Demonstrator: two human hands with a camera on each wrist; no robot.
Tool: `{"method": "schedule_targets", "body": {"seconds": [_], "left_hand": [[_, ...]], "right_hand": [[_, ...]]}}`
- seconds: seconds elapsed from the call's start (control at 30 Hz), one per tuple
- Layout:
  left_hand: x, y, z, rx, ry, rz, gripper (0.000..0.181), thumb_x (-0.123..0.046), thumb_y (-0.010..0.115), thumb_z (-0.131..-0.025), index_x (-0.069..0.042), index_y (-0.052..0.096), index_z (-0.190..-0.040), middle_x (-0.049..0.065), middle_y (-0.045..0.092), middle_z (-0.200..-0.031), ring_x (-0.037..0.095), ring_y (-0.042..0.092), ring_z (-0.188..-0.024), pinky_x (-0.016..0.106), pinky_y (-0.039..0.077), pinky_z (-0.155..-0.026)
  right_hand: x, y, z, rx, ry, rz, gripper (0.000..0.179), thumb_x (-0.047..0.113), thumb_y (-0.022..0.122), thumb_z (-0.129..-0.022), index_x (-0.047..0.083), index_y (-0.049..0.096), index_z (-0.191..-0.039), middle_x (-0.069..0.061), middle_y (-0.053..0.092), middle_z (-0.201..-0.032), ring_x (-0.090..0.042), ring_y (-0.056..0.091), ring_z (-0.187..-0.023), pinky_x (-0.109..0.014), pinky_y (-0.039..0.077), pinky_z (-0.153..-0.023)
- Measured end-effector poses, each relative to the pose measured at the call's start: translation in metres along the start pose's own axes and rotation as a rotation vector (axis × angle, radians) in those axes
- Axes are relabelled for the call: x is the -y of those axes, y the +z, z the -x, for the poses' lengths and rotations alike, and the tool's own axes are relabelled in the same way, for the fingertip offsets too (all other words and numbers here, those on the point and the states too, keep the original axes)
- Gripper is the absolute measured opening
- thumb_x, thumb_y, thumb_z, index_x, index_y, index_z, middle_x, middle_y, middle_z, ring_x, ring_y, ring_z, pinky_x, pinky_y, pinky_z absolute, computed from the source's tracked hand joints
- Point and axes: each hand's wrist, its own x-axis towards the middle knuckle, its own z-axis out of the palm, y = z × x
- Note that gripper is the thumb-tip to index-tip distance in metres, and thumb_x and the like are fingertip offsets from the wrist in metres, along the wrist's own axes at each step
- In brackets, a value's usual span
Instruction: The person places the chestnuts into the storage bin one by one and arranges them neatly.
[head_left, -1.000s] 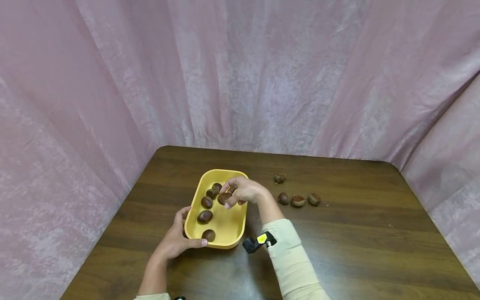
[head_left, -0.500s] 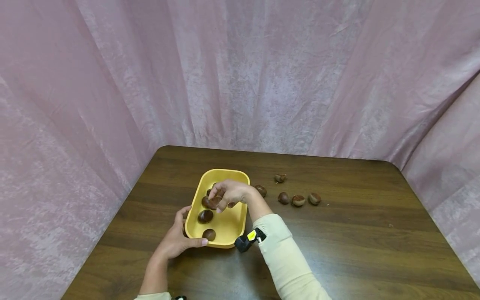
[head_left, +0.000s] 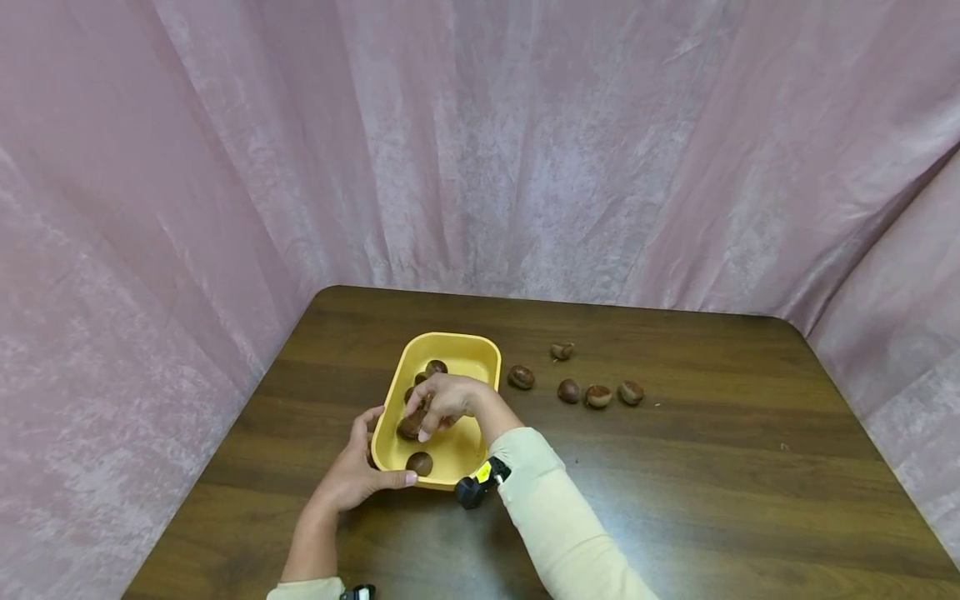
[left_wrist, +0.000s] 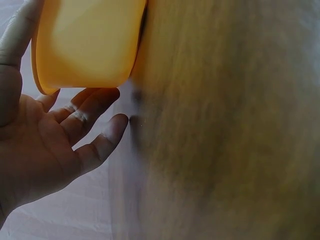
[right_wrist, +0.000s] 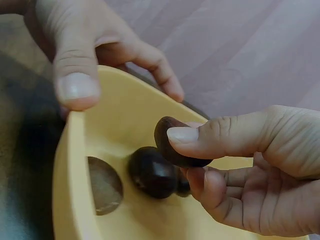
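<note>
One chestnut in a pinch, inside the outline of a yellow tray

Held nut: glossy brown shell, rounded. Likely light, stiff, hard to bruise. Polished skin on a curve suggests it would slip or spin under a careless squeeze; best hold judged to be across the widest part, pads on opposite faces, modest pressure.

Right hand: thumb across the upper face, fingertips opposed beneath, nut pinched between. Right wrist view shows a dark chestnut close below; cannot tell whether the two touch.

Also in tray: near-end chestnut with a duller face, by the near wall; far chestnut toward the other end. More nuts partly hidden by the right hand; no sure count.

Tray: smooth, looks like thin plastic. Probably light enough to skid if bumped, so rim and side wall make the sensible hold. Left hand has it there: thumb over the near rim, other fingers round the outside of the left wall. Left wrist view: the lowest finger stands apart from the wall.

Outward: five loose chestnuts to the right of the tray on the dark wood-grain desk, three in a rough row. Pink curtain behind.
</note>
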Motion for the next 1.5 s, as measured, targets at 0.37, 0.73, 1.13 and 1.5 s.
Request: {"method": "schedule_targets", "body": {"seconds": [0.37, 0.73, 1.13, 1.5], "left_hand": [[0.0, 0.0, 0.0, 0.005, 0.013, -0.011, 0.107, -0.017, 0.088, -0.062, -0.022, 0.017, -0.141, 0.014, 0.059, -0.109, 0.025, 0.059, -0.092, 0.041, 0.041, -0.083], [0.002, 0.004, 0.002, 0.004, -0.003, 0.035, 0.109, -0.014, 0.088, -0.061, -0.024, 0.016, -0.142, 0.016, 0.058, -0.109, 0.028, 0.061, -0.09, 0.04, 0.043, -0.08], [-0.031, 0.006, 0.015, 0.003, 0.009, 0.036, 0.105, -0.01, 0.087, -0.063, -0.011, 0.018, -0.143, 0.022, 0.058, -0.106, 0.035, 0.059, -0.091, 0.043, 0.042, -0.08], [-0.039, 0.006, 0.019, -0.015, -0.021, 0.027, 0.105, -0.014, 0.088, -0.062, -0.012, 0.02, -0.143, 0.022, 0.056, -0.109, 0.035, 0.059, -0.093, 0.044, 0.042, -0.082]], "right_hand": [[-0.003, 0.011, -0.002, 0.009, 0.028, -0.061, 0.038, -0.012, 0.074, -0.068, -0.004, 0.064, -0.104, -0.01, 0.064, -0.083, -0.018, 0.057, -0.062, -0.028, 0.049, -0.056], [0.003, -0.001, 0.036, -0.097, -0.079, 0.188, 0.036, 0.011, 0.076, -0.077, 0.005, 0.064, -0.11, -0.006, 0.066, -0.09, -0.016, 0.06, -0.076, -0.034, 0.05, -0.064], [-0.003, -0.006, 0.075, -0.197, -0.226, 0.286, 0.044, 0.014, 0.077, -0.075, 0.006, 0.062, -0.115, -0.018, 0.061, -0.108, -0.033, 0.058, -0.099, -0.036, 0.047, -0.077], [-0.018, -0.014, 0.096, -0.262, -0.332, 0.265, 0.048, 0.014, 0.076, -0.076, 0.005, 0.059, -0.12, -0.012, 0.059, -0.113, -0.032, 0.059, -0.097, -0.034, 0.048, -0.076]]}}
